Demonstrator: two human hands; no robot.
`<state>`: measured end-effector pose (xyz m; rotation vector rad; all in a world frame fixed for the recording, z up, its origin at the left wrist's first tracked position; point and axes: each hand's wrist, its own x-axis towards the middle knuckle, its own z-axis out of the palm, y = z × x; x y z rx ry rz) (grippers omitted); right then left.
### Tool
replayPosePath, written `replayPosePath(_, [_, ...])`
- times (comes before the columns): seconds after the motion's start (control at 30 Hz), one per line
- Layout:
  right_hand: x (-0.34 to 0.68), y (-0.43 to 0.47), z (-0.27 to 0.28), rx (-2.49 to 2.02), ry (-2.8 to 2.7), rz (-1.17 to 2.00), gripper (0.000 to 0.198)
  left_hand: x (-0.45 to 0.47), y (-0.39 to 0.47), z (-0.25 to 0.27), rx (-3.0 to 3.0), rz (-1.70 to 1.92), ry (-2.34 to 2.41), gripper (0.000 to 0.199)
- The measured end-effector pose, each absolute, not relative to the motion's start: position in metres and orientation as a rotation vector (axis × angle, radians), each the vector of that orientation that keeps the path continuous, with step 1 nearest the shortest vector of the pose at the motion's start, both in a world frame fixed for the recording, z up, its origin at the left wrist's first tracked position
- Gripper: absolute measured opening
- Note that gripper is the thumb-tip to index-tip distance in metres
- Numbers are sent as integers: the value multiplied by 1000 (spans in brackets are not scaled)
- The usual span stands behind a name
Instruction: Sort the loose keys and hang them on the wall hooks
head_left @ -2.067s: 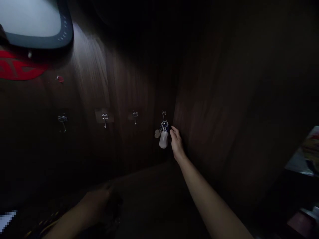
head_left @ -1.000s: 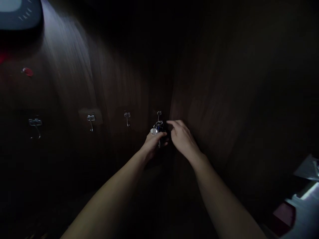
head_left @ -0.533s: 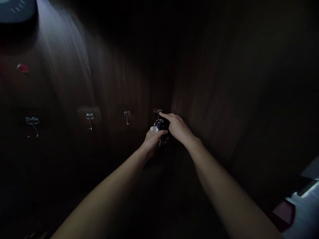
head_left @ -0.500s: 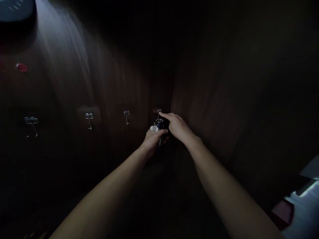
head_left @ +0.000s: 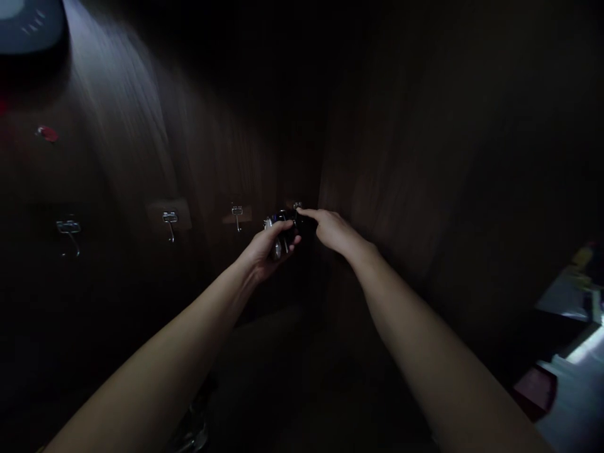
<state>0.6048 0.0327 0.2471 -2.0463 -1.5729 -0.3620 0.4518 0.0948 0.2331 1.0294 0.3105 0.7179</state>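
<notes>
My left hand (head_left: 265, 250) is closed around a dark object with shiny metal parts (head_left: 277, 246), its thumb lying across the top. What kind of thing it is, the dim light does not show. My right hand (head_left: 334, 231) reaches in from the right with its index finger stretched out. That fingertip is at the small metal hook (head_left: 297, 206) near the corner, seemingly touching it. The other fingers of the right hand are mostly hidden behind it. The held object is just below and left of this hook.
More metal hooks are fixed along the dark wood panel: one nearby (head_left: 237, 212), one further left (head_left: 170, 218) and one at far left (head_left: 69, 228). A red item (head_left: 48, 133) is above them. A dark rounded object (head_left: 31, 28) fills the top left corner.
My left hand has shifted left and up, and the held object has turned, tilting toward the corner hook. My right index finger stays by the hook. The view has moved slightly.
</notes>
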Motion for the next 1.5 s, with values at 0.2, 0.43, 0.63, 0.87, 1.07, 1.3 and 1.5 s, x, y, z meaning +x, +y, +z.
replayPosePath(0.2, [596,26,249,-2111,-1549,-332,65,422,79,211,1224,682,295,21])
replayPosePath(0.43, [595,27,242,-2141,-1502,-362,66,366,42,78,1814,539,709,39])
replayPosePath(0.63, [594,30,233,-2108,-1507,-449,69,333,25,39,2049,526,854,34])
replayPosePath(0.87, [549,22,163,-1708,-1596,-341,64,312,15,14,2279,672,920,62])
replayPosePath(1.07, [473,-25,83,-1553,-2016,244,48,282,-1,9,2398,613,923,93])
replayPosePath(1.3, [451,-43,37,-1560,-2152,285,35,229,10,28,2567,739,897,27])
replayPosePath(1.5, [467,-17,18,-1572,-2139,114,36,204,38,14,2706,570,1045,52])
